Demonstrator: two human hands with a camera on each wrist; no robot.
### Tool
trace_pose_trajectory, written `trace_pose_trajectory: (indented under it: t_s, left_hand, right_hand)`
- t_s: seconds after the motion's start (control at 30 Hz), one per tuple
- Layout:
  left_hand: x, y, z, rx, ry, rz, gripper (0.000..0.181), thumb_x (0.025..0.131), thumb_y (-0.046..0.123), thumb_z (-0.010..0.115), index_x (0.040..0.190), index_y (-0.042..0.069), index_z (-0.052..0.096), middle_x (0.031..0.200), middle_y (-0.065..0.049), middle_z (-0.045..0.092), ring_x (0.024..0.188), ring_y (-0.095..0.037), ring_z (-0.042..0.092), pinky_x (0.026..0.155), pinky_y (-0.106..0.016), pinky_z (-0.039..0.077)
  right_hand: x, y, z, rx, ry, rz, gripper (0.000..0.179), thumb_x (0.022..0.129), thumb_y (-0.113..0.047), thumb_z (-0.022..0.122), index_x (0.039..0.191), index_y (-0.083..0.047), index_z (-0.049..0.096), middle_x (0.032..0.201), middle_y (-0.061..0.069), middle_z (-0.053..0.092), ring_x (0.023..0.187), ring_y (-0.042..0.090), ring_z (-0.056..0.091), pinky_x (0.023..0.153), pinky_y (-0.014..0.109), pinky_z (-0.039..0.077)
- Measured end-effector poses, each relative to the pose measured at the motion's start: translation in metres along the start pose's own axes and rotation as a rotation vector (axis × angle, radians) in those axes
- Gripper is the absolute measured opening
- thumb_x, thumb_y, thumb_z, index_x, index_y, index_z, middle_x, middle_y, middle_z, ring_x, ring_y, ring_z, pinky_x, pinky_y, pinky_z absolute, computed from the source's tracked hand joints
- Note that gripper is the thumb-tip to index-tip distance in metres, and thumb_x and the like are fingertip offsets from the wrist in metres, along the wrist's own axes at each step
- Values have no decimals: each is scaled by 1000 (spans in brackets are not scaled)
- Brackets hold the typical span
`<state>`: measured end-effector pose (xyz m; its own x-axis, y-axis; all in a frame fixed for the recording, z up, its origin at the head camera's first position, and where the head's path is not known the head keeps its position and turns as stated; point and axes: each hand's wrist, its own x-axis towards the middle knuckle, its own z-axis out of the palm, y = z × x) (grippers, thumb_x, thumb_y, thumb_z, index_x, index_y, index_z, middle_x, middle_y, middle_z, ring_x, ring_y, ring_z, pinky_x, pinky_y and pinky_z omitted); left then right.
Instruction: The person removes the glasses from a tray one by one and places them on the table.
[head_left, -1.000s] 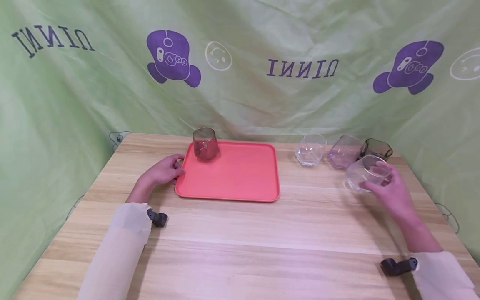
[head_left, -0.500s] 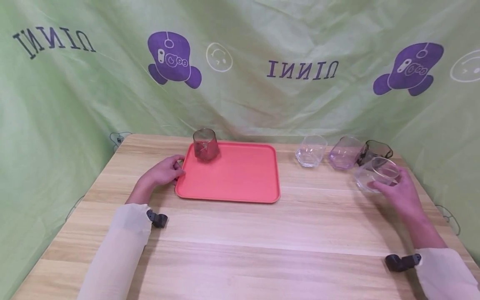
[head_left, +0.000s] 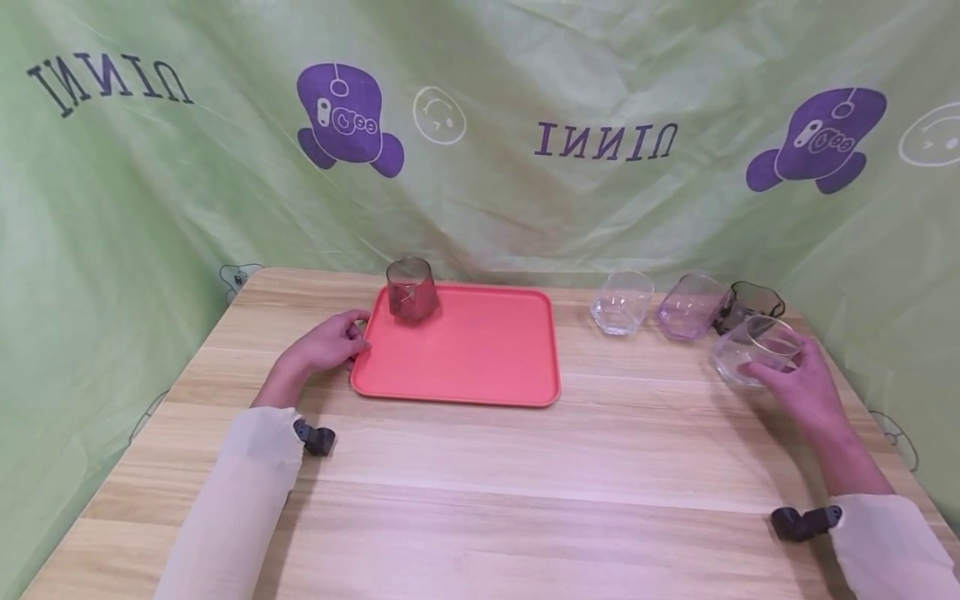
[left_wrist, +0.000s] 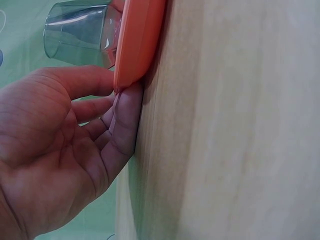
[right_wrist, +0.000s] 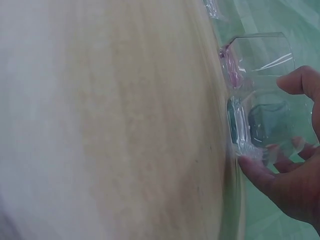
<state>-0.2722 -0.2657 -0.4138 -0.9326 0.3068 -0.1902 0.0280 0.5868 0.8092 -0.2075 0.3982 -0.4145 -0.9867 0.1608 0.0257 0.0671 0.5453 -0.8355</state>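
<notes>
My left hand [head_left: 327, 340] pinches the left rim of a red rectangular tray [head_left: 480, 354], thumb above and fingers tucked under the edge in the left wrist view. A dark tinted glass [head_left: 412, 293] stands upright in the tray's far left corner. At the right of the table, my right hand [head_left: 808, 392] grips a clear glass [head_left: 733, 358] from its right side, thumb low on the near wall. That glass sits close in front of a smoky black glass [head_left: 763, 296] and partly overlaps it in the head view.
A pale purple glass [head_left: 686, 310] stands left of the smoky one, and another clear glass [head_left: 621, 304] farther left, both near the back edge. Behind the wooden table [head_left: 480, 492] hangs a green printed curtain [head_left: 487, 200].
My right hand has carried the clear glass a little to the right, mostly in the first half second, and is now nearly still. The left hand and the tray stay in place.
</notes>
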Motion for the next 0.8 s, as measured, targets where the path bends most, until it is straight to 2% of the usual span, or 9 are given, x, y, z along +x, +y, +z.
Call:
trace_pose_trajectory:
  t_s: [0.3,0.4,0.5,0.57,0.63,0.73,0.8]
  left_hand:
    - [1,-1,0,4,1,-4,59,101,-3,54,152,-14,28,94,-17,53,71,-20,59,61,-32,56]
    - [0,-1,-1,11,4,-9,59,101,-2,54,153,-14,28,95,-17,53,71,-20,59,62,-32,56]
    - [-1,0,-2,11,6,-11,59,101,-1,53,153,-14,27,95,-18,53,72,-21,59,62,-32,56]
    - [-1,-1,-2,10,8,-13,59,101,-2,53,153,-14,27,96,-18,53,72,-21,59,62,-32,56]
    - [-1,-1,-2,9,10,-14,59,101,-2,53,153,-14,27,96,-18,53,72,-21,59,62,-32,56]
    - [0,-3,-1,10,7,-6,59,101,-2,53,153,-14,27,96,-19,53,72,-21,60,62,-32,57]
    - [1,-3,-1,8,1,-1,60,101,-2,54,153,-15,27,96,-19,53,72,-21,60,62,-33,57]
  right_hand:
    - [2,1,0,-2,-12,-2,94,97,-23,74,161,1,9,156,37,26,101,-8,50,80,7,47]
    - [3,1,1,-13,-20,0,95,97,-23,74,162,-1,8,157,37,25,109,3,54,79,7,47]
    - [4,0,2,-31,-19,1,96,97,-23,74,163,-4,6,157,36,24,119,25,53,80,9,48]
    - [3,-3,2,-37,-19,14,101,97,-25,74,164,-6,0,160,35,19,129,41,45,96,23,50]
    - [2,-5,2,-38,-6,30,104,97,-29,74,164,-10,-4,162,34,15,135,52,34,109,42,43]
    - [-4,-10,-1,-9,37,62,108,97,-32,73,164,-19,-10,167,26,4,145,53,18,117,62,23]
    - [-9,-15,-4,16,90,62,106,97,-33,73,164,-26,-9,169,19,3,150,45,13,121,56,18]
